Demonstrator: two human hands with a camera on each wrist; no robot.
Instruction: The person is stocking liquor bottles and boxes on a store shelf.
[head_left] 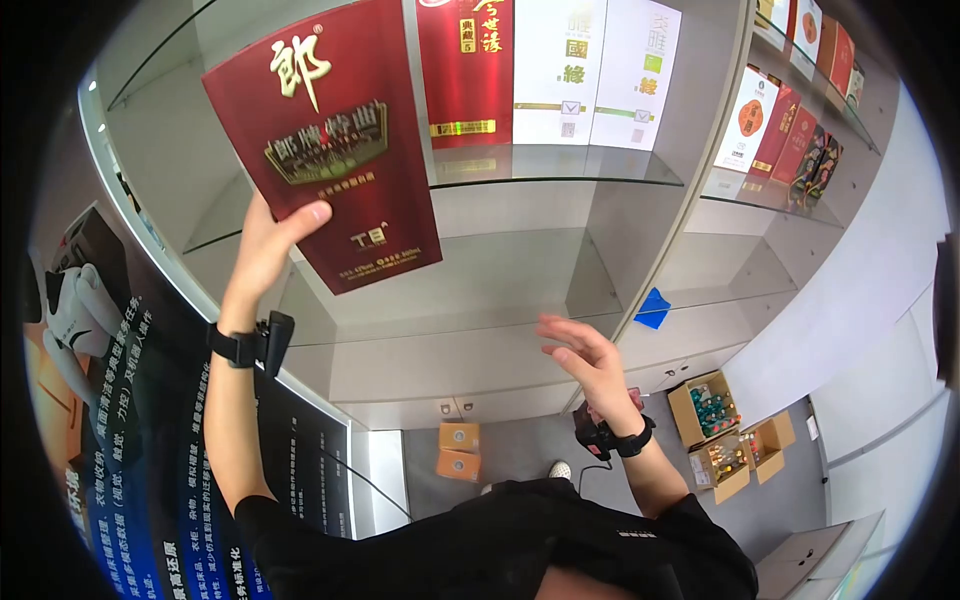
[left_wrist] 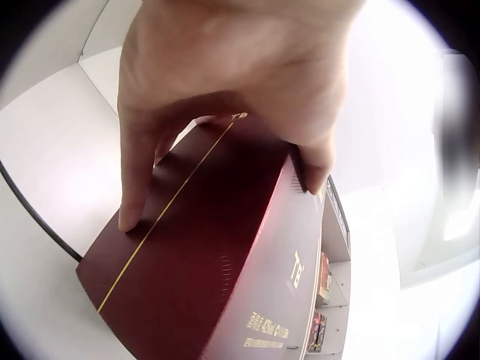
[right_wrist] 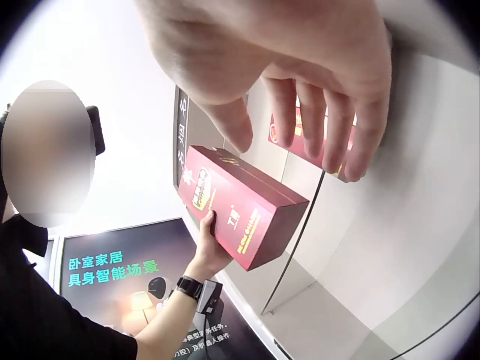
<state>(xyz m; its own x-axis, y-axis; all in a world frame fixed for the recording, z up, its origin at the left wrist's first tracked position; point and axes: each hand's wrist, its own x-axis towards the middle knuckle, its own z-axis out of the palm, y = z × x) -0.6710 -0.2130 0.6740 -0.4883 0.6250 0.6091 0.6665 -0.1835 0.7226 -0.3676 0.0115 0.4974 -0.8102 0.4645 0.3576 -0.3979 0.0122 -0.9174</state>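
Note:
My left hand [head_left: 262, 245] grips a tall dark red liquor box [head_left: 335, 150] with gold lettering, thumb on its front face and fingers round the side. The box is held up, slightly tilted, before the upper glass shelf at the left. In the left wrist view the hand [left_wrist: 225, 60] spans the box's lower part [left_wrist: 195, 225]. My right hand [head_left: 590, 360] hangs in the air before the lower shelf, fingers loosely bent and holding nothing. The right wrist view shows that hand [right_wrist: 300, 67] with the held box [right_wrist: 240, 202] beyond it.
Another red box [head_left: 466, 75] and two white boxes [head_left: 635, 75] stand on the glass shelf [head_left: 560, 165]. More boxes [head_left: 765, 130] fill shelves at the right. A blue object [head_left: 653, 309] lies lower down. Cartons of bottles [head_left: 705, 410] and orange boxes [head_left: 459, 450] sit on the floor.

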